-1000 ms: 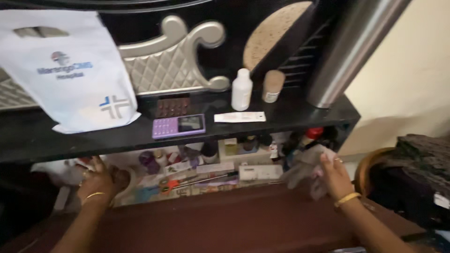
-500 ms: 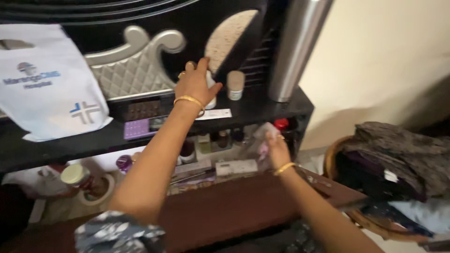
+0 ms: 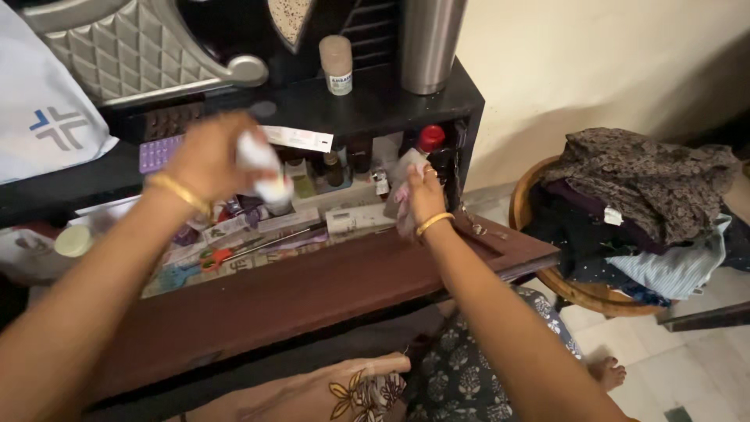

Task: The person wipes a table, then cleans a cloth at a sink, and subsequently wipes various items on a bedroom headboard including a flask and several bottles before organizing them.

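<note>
Currently the left hand [image 3: 207,156] is closed around a small white bottle [image 3: 262,164], holding it in the air in front of the black shelf [image 3: 367,105], above the cluttered lower ledge. Hand and bottle are blurred, so the exact finger placement cannot be read; the bottle's lower end sticks out below the fist. A gold bangle [image 3: 178,192] sits on that wrist.

The right hand [image 3: 424,195] is clenched on a crumpled pale cloth [image 3: 401,187], pressing it against the right end of the lower ledge, just beside a bottle with a red cap [image 3: 431,138]. This wrist carries a gold bangle as well.

On the shelf top stand a beige-capped container [image 3: 337,65] and, to its right, a tall steel flask [image 3: 430,43]; the two are near each other but apart. A white paper strip [image 3: 301,138] lies flat at the shelf's front edge, partly behind the held bottle. A purple phone [image 3: 158,152] lies further left, and a white bag with a blue cross mark [image 3: 43,117] leans at the far left.

The lower ledge holds small dark bottles [image 3: 340,166], a white box [image 3: 355,220], orange-handled scissors [image 3: 223,256] and a pale green lid [image 3: 74,241]. A brown wooden board [image 3: 312,293] runs below the ledge.

To the right, well apart from the shelf, a round wooden stool [image 3: 582,291] bears a heap of folded clothes [image 3: 641,195].
</note>
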